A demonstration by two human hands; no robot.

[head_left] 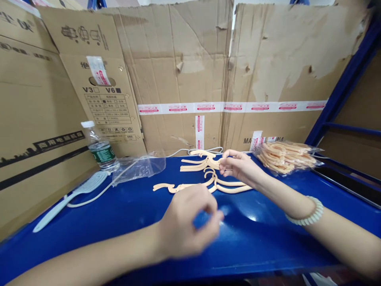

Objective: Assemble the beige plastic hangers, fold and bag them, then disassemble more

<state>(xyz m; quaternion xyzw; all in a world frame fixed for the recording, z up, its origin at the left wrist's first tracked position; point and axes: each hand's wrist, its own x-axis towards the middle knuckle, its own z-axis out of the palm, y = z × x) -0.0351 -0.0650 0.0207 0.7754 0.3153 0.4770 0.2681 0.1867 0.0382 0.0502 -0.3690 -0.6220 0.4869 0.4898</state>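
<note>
My left hand [190, 222] is over the front of the blue table, smeared by motion. Its fingers curl, and thumb and forefinger form a loop with blue showing through; whether anything sits at the fingertips is unclear. Farther back, my right hand [239, 167] has bent fingers drawn together beside the upper cream-coloured folding hangers [195, 163]. These lie behind its fingertips, and I cannot make out what it pinches. In front of them, more cream hangers [235, 188] lie across the table, their left part partly covered by my left hand.
Clear bags of cream hangers [282, 157] lie at the right beside a dark phone-like slab [351, 184]. At left are a water bottle [102, 149], a pale hairbrush [77, 192], a white cable [95, 198] and a clear plastic bag [143, 169]. Cardboard [178, 79] walls the back.
</note>
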